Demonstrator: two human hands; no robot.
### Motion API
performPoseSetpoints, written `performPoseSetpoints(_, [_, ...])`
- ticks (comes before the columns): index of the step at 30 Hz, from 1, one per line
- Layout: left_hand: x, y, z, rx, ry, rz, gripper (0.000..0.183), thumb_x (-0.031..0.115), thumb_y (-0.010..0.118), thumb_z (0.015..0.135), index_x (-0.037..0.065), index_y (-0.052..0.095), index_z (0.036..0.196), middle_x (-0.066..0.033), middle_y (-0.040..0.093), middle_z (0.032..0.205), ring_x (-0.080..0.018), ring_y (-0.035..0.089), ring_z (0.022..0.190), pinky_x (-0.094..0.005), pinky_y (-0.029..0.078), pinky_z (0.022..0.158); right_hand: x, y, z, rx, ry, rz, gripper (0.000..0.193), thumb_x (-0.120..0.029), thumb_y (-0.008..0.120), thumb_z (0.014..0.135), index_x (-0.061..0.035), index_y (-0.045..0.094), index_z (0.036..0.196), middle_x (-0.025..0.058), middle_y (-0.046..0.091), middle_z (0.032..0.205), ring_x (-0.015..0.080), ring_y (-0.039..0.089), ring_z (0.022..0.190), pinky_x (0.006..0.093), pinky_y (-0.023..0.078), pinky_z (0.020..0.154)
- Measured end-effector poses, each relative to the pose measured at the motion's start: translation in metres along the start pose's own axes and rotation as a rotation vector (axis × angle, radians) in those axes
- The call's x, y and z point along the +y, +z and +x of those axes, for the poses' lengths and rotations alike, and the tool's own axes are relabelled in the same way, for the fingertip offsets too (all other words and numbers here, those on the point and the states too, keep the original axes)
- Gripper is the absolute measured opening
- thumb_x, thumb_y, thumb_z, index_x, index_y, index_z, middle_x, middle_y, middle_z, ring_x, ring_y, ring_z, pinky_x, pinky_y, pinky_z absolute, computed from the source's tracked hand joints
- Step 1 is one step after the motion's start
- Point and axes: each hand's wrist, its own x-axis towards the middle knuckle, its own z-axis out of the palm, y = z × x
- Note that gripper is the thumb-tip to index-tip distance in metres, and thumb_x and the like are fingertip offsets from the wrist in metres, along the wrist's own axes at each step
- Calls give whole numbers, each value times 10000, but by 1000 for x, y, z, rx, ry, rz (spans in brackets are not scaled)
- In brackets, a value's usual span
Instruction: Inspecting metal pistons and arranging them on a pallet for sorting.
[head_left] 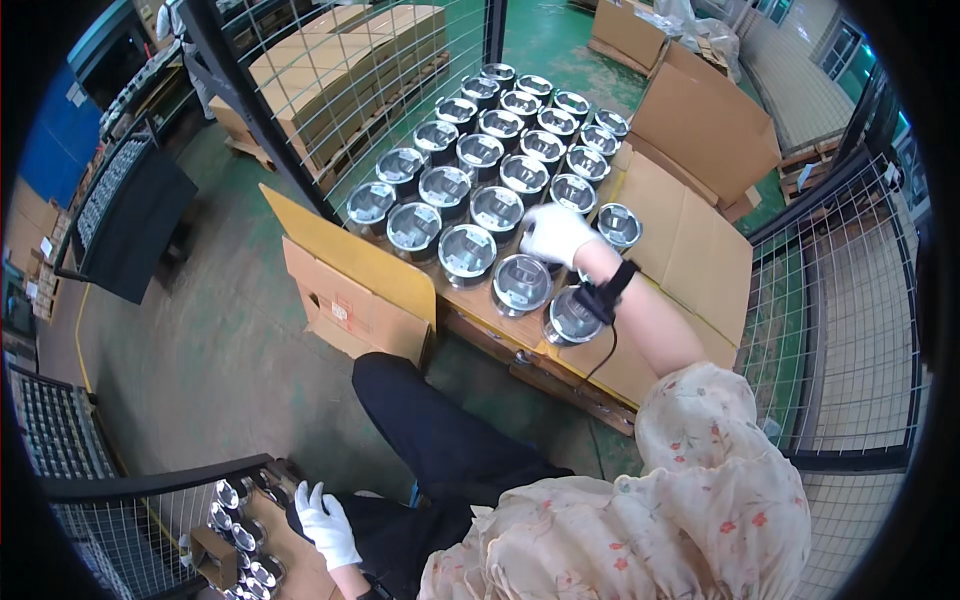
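My right hand, in a white glove, reaches into rows of short round metal parts, shiny silver on top and dark below. Its fingers curl down around one part, mostly hidden beneath the glove. Close to that hand stand a part at the near edge and another to its right. A black strap device with a cable circles my right wrist. Down at the lower left, my left hand, also gloved in white, is open with fingers spread. It hangs beside my leg, near a second group of silver parts.
The rows stand on cardboard over a pallet, with an upright box flap at left and open flaps at right. Wire mesh fencing and a black post flank them. Stacked cartons lie behind the post.
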Motion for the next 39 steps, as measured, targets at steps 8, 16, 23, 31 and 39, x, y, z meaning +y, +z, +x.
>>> performPoseSetpoints(8, [-25, -1, -10, 82, 45, 83, 220, 63, 615, 845, 21, 679, 1052, -185, 589, 1243, -364, 565, 1154, -425, 468, 976, 113, 5, 75, -25, 241, -442, 272, -247, 580, 798, -128, 743, 980, 168, 685, 1043, 344, 646, 1012, 439, 509, 855])
performPoseSetpoints(16, [-37, 3, -21, 3, -86, 25, 215, 86, 616, 857, 17, 680, 1051, -192, 583, 1250, -363, 559, 1167, -421, 452, 998, 159, 39, 93, 22, 231, -440, 221, -169, 570, 828, -65, 750, 903, 210, 700, 932, 339, 693, 881, 402, 562, 768])
performPoseSetpoints(23, [-25, -2, -15, 28, -25, 97, 212, 66, 593, 850, 6, 690, 1029, -186, 595, 1243, -361, 555, 1169, -422, 456, 991, 150, 41, 88, 23, 258, -482, 224, -179, 577, 816, -67, 750, 904, 196, 704, 960, 346, 688, 906, 419, 555, 777])
performPoseSetpoints(31, [20, -25, 4, 1, -92, 25, 225, 47, 575, 839, 11, 695, 1026, -209, 605, 1226, -384, 551, 1160, -443, 451, 993, 78, -17, 69, 100, 197, -442, 273, -192, 592, 782, -92, 727, 998, 200, 675, 1032, 355, 636, 1015, 492, 512, 845])
performPoseSetpoints(39, [2, -20, -20, 222, 34, 87, 214, 65, 651, 829, 47, 684, 1039, -152, 598, 1221, -331, 575, 1108, -421, 485, 938, -159, 55, -56, 210, -379, 423, 189, -119, 576, 829, -98, 688, 980, 149, 675, 952, 327, 655, 878, 407, 535, 797])
